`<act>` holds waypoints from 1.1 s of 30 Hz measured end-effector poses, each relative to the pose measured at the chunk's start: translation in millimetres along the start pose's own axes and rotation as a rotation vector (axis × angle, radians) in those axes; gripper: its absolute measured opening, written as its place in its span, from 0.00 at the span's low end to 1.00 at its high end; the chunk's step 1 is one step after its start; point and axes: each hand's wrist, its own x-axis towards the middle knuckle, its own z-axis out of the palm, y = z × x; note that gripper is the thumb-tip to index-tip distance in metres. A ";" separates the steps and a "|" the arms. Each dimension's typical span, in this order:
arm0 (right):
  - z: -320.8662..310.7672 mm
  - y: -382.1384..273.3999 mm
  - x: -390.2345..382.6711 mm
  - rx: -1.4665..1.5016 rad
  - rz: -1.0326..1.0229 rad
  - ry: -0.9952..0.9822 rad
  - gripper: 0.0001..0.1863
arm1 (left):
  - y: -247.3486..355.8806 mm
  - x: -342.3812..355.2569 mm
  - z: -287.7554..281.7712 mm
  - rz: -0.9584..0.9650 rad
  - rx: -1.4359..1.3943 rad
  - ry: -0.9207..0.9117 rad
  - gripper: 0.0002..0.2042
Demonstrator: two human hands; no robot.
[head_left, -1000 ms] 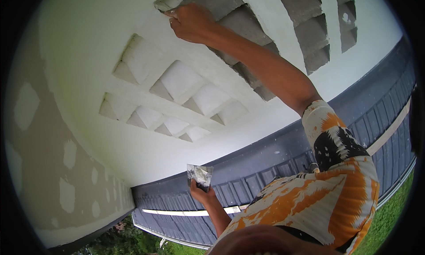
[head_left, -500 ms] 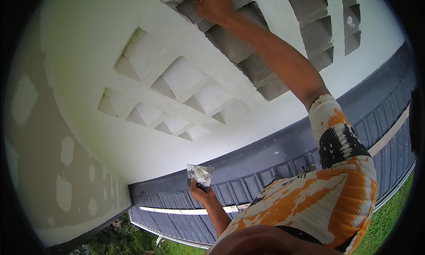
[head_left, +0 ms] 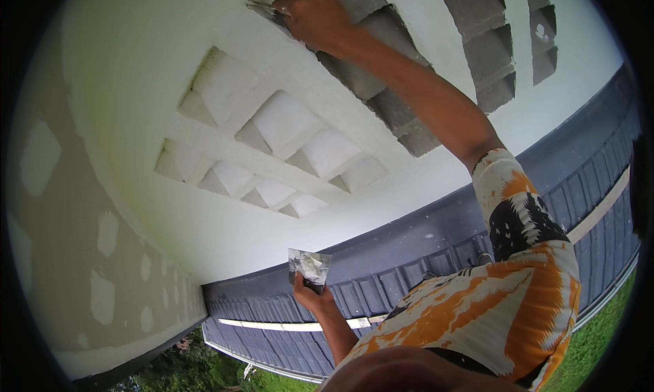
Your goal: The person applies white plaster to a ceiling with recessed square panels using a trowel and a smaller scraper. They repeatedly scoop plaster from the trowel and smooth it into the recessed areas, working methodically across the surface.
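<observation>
My right hand (head_left: 317,21) is raised at the top, fingers closed round a small thin tool (head_left: 276,9), mostly hidden, against the corner of a recess in the white wall. Beside and below it run bare grey recessed blocks (head_left: 357,61); lower left of these are white-coated pyramid-shaped recesses (head_left: 272,123). My left hand (head_left: 310,296), low in the middle, grips a square metal plate (head_left: 310,261) with a lump of white paste on it.
A grey-beige side wall (head_left: 85,256) with pale patches is on the left. Below the wall are dark flashing (head_left: 422,239) and blue-grey roof tiles (head_left: 279,334) with a long pale strip (head_left: 293,324). Grass (head_left: 599,310) and trees (head_left: 191,365) lie beyond the roof edge.
My right hand rose along the top recess's edge, then came slightly back down, still near that corner. My left hand and plate have barely moved.
</observation>
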 end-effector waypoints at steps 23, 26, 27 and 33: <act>-17.9 8.1 -18.2 -0.149 -0.091 -0.058 0.14 | 4.3 -9.5 10.4 -0.005 -0.015 0.046 0.15; -11.7 3.8 -11.6 -0.019 -0.053 0.063 0.13 | 1.8 1.1 8.5 0.009 -0.019 -0.033 0.14; -8.4 -0.4 -8.6 0.027 -0.041 0.100 0.13 | 2.9 -1.0 11.3 0.004 -0.006 -0.028 0.14; -1.0 -0.5 -0.7 -0.142 -0.172 -0.078 0.13 | 2.6 -7.1 21.9 -0.016 -0.039 -0.058 0.14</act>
